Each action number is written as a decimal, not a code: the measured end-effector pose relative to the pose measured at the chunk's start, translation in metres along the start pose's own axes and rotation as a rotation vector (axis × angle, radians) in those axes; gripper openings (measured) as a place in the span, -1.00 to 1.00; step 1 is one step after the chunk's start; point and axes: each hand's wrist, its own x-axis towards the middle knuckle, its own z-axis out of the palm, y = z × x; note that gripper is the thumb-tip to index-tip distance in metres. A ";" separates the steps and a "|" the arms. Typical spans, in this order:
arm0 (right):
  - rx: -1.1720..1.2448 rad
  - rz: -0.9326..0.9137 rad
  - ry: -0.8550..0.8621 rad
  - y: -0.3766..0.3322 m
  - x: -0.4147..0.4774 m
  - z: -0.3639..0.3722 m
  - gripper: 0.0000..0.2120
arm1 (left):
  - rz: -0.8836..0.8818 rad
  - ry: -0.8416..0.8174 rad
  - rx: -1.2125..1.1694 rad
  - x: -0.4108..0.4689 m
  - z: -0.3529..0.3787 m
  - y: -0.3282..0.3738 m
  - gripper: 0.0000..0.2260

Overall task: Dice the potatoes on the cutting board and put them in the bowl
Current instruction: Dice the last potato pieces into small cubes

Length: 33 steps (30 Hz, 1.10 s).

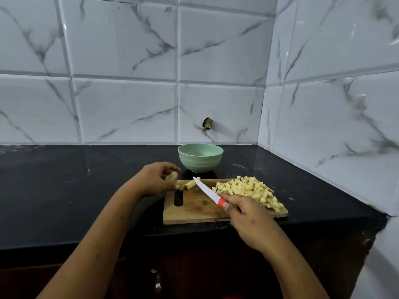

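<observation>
A wooden cutting board (194, 210) lies on the black counter. A heap of diced potato (248, 189) covers its right side. At the board's far left corner my left hand (155, 180) holds a potato slice (171, 176) and pins down a few potato sticks (191, 184) with its fingertips. My right hand (248, 214) grips a knife by its red handle (222, 201); the white blade (204, 188) points left and away, its tip touching the sticks. An empty pale green bowl (200, 157) stands just behind the board.
The black counter (64, 186) stretches far to the left. White marble-patterned tiled walls close off the back and right, forming a corner behind the bowl. The counter's front edge runs just under the board.
</observation>
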 end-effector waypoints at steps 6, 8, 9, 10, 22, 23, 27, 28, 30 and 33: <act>0.000 -0.015 0.024 0.001 0.000 -0.001 -0.62 | -0.009 -0.064 0.287 0.011 0.017 0.017 -0.52; 0.003 -0.016 0.030 0.002 -0.001 -0.003 -0.62 | -0.018 -0.071 0.309 0.016 0.020 0.018 -0.55; 0.005 -0.015 0.036 0.003 -0.001 -0.003 -0.62 | -0.032 -0.068 0.319 0.020 0.021 0.018 -0.59; 0.007 -0.014 0.043 0.003 -0.001 -0.004 -0.62 | -0.051 -0.059 0.337 0.023 0.023 0.019 -0.63; 0.045 -0.003 0.128 0.010 -0.002 -0.010 -0.63 | -0.011 0.297 0.475 0.011 0.051 0.048 -0.87; 0.035 -0.005 0.133 0.010 -0.003 -0.010 -0.63 | -0.012 0.341 0.468 0.003 0.051 0.049 -0.87; -0.072 -0.045 0.157 0.006 -0.008 -0.007 -0.63 | -0.046 0.399 0.416 -0.035 0.053 0.045 -0.88; -0.127 -0.064 0.166 0.005 -0.011 -0.004 -0.63 | -0.048 0.384 0.390 -0.042 0.056 0.044 -0.89; -0.263 -0.084 0.200 0.000 -0.016 0.001 -0.62 | -0.049 0.350 0.320 -0.050 0.061 0.042 -0.91; -0.434 -0.094 0.234 -0.006 -0.020 0.007 -0.61 | -0.049 0.339 0.259 -0.050 0.066 0.042 -0.85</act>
